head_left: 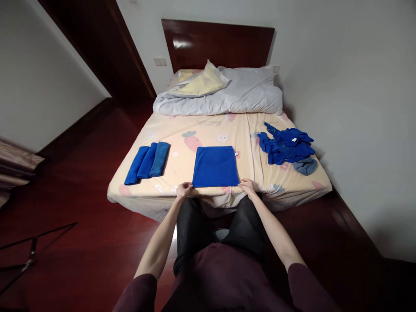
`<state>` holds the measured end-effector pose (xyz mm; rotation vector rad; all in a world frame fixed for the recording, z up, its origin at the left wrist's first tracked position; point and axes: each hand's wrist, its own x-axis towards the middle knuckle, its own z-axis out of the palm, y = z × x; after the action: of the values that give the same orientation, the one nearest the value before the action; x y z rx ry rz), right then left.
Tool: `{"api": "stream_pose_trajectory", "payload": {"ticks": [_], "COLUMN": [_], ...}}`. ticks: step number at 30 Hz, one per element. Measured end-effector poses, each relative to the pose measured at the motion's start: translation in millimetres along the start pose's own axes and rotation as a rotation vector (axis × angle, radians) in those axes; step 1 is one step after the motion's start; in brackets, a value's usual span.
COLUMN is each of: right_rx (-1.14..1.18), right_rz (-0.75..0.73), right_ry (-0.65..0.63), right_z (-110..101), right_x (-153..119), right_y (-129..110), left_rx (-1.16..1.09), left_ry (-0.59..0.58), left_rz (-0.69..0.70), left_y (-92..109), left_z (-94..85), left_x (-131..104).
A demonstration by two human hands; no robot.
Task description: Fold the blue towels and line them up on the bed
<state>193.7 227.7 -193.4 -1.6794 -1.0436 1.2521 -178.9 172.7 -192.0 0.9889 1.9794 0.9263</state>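
A blue towel [216,167] lies flat and nearly square on the bed, with a small white tag at its upper right edge. My left hand [184,189] pinches its near left corner. At the near right corner, my right hand [247,186] has its fingers closed on the same towel. Left of it, three folded blue towels [147,162] lie side by side, slightly overlapping. To the right is a crumpled heap of blue cloths [287,145], one showing a white tag, with a greyer blue cloth [305,166] at its near edge.
The bed [182,125] has a peach sheet with carrot prints. A grey quilt [253,89] and a pale yellow pillow [204,82] lie by the dark wooden headboard [221,45]. A black metal stand [32,247] is on the red floor at left.
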Motion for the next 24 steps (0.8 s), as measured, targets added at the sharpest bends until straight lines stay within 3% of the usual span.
{"api": "stream_pose_trajectory", "payload": {"ticks": [6,9,15,19,24], "right_rx": [-0.033,-0.042,-0.037,-0.082,-0.089], "right_rz": [0.013,0.062,0.078,0.088,0.097], "right_ry": [-0.145,-0.186,-0.165,-0.106,-0.122], "right_z": [-24.0,-27.3,-18.7,-10.2,4.0], "right_x": [-10.9,-10.3,6.5,21.3,50.3], "right_y": [16.8,18.0,-0.8,-21.5,-42.3], "left_rx": [-0.142,-0.163,-0.168,-0.128,-0.15], "left_ry": [-0.136,-0.177,-0.19,-0.158,-0.13], "left_rz": [0.069,0.034,-0.016,-0.056,-0.072], "left_y": [-35.1,-41.6,-24.6,-9.6,13.4], "left_z": [-10.7,-9.2,-3.8,0.2,6.6], "left_x": [-17.3,-16.7,9.6,40.4,84.3]}}
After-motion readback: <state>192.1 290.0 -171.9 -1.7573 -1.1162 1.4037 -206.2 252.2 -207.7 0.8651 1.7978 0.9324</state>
